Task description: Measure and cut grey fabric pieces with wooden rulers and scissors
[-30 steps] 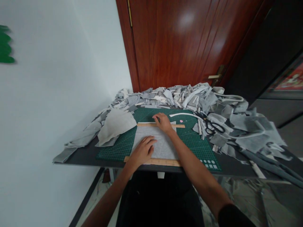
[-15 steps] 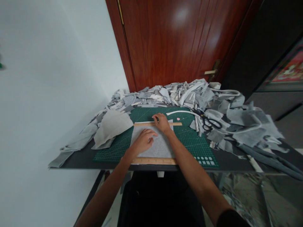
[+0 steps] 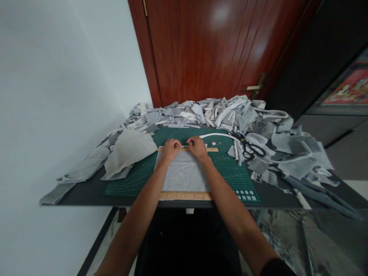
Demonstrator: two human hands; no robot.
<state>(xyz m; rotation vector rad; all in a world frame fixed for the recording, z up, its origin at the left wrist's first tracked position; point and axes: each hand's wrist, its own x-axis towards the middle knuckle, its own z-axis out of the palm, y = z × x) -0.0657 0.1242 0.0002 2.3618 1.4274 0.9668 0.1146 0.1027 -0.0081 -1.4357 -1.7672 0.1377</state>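
A piece of grey cloth [image 3: 186, 176] lies flat on the green cutting mat [image 3: 227, 168], with a faint crease across its upper part. One wooden ruler [image 3: 212, 149] crosses its far end, and a second wooden ruler [image 3: 186, 196] lies along its near end. My left hand [image 3: 170, 148] is closed at the far edge of the cloth, by the far ruler. Just to its right, my right hand [image 3: 197, 147] is also closed there, fingertips facing the left ones. Both appear to pinch the cloth's edge, though the fingertips partly hide it.
Heaped grey fabric scraps [image 3: 198, 111] line the back of the dark table [image 3: 86, 193] and spread down both sides. Black-handled scissors [image 3: 253, 149] lie among scraps at the right. A large light cloth piece [image 3: 126, 151] overlaps the mat's left side. A small pink piece [image 3: 213, 143] rests on the mat.
My left hand has moved from the middle of the cloth up to its far edge, beside the right hand. The right hand has stayed at the far edge.
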